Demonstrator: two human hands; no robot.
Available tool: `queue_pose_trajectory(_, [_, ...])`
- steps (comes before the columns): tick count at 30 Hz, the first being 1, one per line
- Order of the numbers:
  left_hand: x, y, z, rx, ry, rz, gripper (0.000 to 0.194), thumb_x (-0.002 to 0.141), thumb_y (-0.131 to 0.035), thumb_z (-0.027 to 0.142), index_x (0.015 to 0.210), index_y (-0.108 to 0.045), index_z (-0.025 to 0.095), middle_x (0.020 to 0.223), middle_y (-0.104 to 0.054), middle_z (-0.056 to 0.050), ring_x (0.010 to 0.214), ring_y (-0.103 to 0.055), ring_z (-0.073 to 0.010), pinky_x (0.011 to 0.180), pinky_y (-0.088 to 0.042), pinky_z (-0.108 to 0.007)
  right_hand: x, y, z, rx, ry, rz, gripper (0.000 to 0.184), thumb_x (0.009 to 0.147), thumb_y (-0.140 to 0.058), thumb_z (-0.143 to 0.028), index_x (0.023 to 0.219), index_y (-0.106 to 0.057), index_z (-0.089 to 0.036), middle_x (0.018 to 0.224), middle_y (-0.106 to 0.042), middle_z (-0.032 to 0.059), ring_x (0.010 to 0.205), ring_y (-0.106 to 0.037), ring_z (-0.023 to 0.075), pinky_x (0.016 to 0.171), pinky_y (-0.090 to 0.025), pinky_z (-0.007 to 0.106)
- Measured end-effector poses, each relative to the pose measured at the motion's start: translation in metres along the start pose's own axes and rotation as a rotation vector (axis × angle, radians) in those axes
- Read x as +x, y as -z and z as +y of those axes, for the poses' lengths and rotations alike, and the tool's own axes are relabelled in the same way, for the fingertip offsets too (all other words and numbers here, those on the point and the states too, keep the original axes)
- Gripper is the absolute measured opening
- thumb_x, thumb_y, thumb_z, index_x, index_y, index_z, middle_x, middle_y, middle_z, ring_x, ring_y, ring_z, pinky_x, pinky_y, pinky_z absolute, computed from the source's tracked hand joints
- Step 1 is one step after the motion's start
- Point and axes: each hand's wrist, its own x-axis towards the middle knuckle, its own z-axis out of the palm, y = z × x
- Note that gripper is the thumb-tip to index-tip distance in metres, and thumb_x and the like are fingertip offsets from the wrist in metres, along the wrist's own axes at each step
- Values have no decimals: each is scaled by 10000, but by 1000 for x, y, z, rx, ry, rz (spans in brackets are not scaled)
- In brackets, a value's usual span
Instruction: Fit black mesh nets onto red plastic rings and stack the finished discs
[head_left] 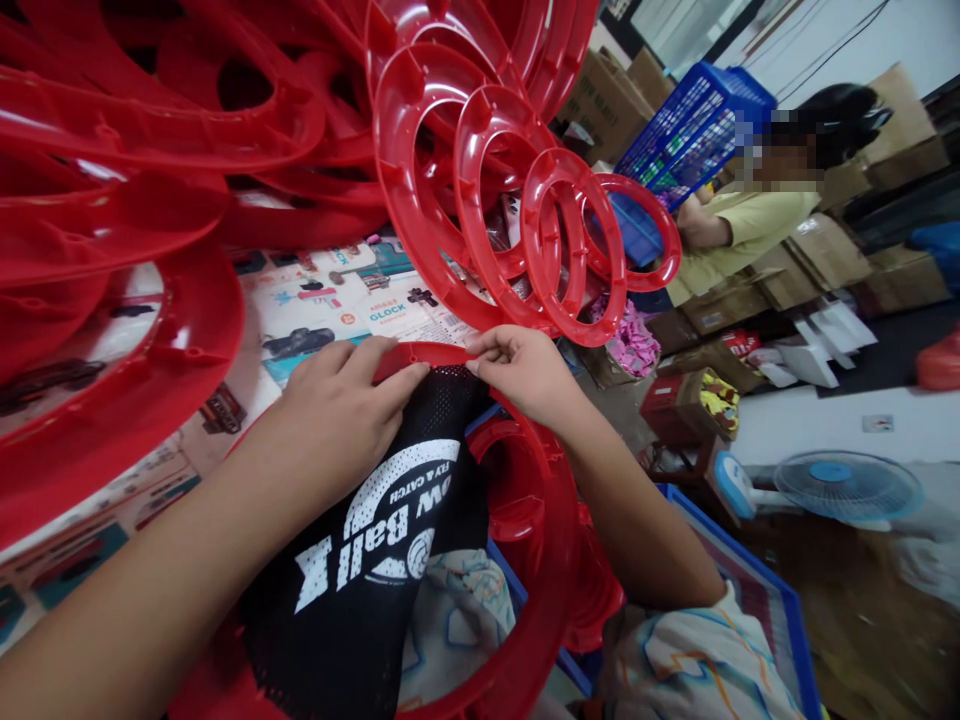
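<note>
Both hands on the work, over the lap. Left hand (345, 400): fingers bent over the top rim of the red ring (555, 600), thumb pressed in at the net's edge, so ring and net are gripped together. Right hand (529, 370): thumb and index pinch the net's edge at the same rim, just beside the left thumb; other fingers curled in.

Net (315, 650) is black mesh with white print, partly legible: "Ball", "FLY & CATCH", roughly upside down in this view. It hangs from the top rim across the ring opening, left forearm over part of it. The ring sits tilted at the lap, patterned cloth (690, 650) showing through the opening and to the right.

More red rings (547, 245) beyond the hands, overlapping in a leaning row. Big pile (150, 130) of red rings to the left, on the table. Printed sheet (352, 300) under them, "GLOCK" readable. Blue crate (799, 640) low right, beside the lap; other red parts (517, 490) show through and behind the held ring, exact count unclear.

Far right: person in a yellow shirt (757, 230) next to a blue basket (690, 130), cartons (832, 250) behind. Fan (844, 480) nearer, pink bundle (634, 340) past the ring row.
</note>
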Motion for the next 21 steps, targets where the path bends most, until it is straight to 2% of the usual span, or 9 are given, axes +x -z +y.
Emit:
queue_pose_trajectory(7, [1, 1, 1, -15, 14, 4, 412, 908, -417, 254, 1273, -597, 193, 1294, -537, -201, 1094, -550, -350, 888, -469, -506, 1, -4, 1, -105, 38, 9, 97, 736, -651, -76, 795, -654, -153, 646, -611, -34, 626, -576, 106, 648, -451, 243])
queue_pose_trajectory(11, [-2, 2, 0, -3, 2, -4, 462, 907, -414, 224, 1356, -521, 234, 1298, -533, -181, 1117, -545, -348, 888, -480, -504, 0, -8, -2, -254, 81, 14, 108, 759, -638, -83, 829, -667, -160, 696, -646, -17, 676, -594, 123, 687, -448, 254])
queue_pose_trajectory(13, [-4, 2, -1, -11, -35, -15, 496, 897, -410, 180, 1382, -491, 248, 1339, -510, -170, 1181, -517, -361, 927, -470, -516, -6, -7, -8, -362, 119, 69, 129, 776, -626, -94, 876, -675, -158, 782, -681, 13, 735, -605, 140, 712, -441, 263])
queue_pose_trajectory(16, [-5, 3, -3, -37, -89, -30, 474, 886, -399, 144, 1327, -554, 218, 1394, -486, -174, 1299, -434, -393, 1013, -425, -543, -27, -5, -19, -505, 128, 136, 80, 832, -606, -169, 865, -678, -154, 852, -701, 48, 763, -604, 154, 707, -421, 267])
queue_pose_trajectory(18, [-4, 4, -5, -55, -84, -39, 448, 891, -387, 151, 1284, -595, 202, 1351, -535, -177, 1300, -443, -387, 1034, -413, -553, -44, -4, -24, -549, 78, 28, 180, 880, -576, -255, 764, -671, -157, 757, -690, 47, 684, -589, 150, 647, -397, 262])
queue_pose_trajectory(21, [-4, 9, -8, -66, -49, -76, 457, 888, -350, 143, 1257, -615, 192, 1265, -601, -172, 1234, -504, -373, 1008, -433, -569, -59, -5, -25, -617, -23, -232, 344, 933, -499, -309, 670, -660, -156, 656, -665, 60, 603, -576, 155, 587, -366, 274])
